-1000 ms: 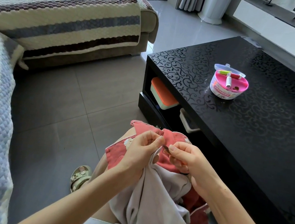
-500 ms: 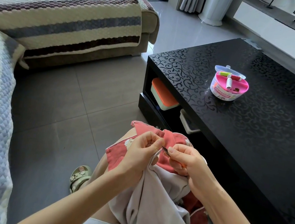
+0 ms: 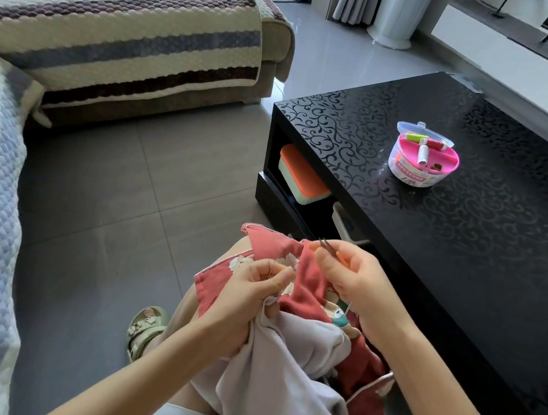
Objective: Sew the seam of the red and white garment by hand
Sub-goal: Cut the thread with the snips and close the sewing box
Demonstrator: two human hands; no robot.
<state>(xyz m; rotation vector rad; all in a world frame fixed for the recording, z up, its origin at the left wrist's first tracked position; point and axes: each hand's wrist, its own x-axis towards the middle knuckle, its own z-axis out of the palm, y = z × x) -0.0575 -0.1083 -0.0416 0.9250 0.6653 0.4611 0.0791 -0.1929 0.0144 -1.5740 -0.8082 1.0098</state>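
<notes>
The red and white garment [image 3: 296, 355] lies bunched on my lap, red printed side up near the top and pale lining below. My left hand [image 3: 256, 284] pinches the red fabric at the seam. My right hand [image 3: 351, 272] is lifted just above and to the right of it, with thumb and forefinger closed on a thin needle [image 3: 324, 244] whose tip points up and away. The thread is too fine to make out.
A black patterned coffee table [image 3: 470, 231] stands to the right, bearing a round pink sewing kit [image 3: 422, 158] with thread spools. An orange-lidded box [image 3: 300, 176] sits on its lower shelf. Striped quilted sofas lie left and behind; grey tile floor between.
My right hand has pulled the needle up and away from the seam, rising to the right. My left hand has kept its pinch on the fabric.
</notes>
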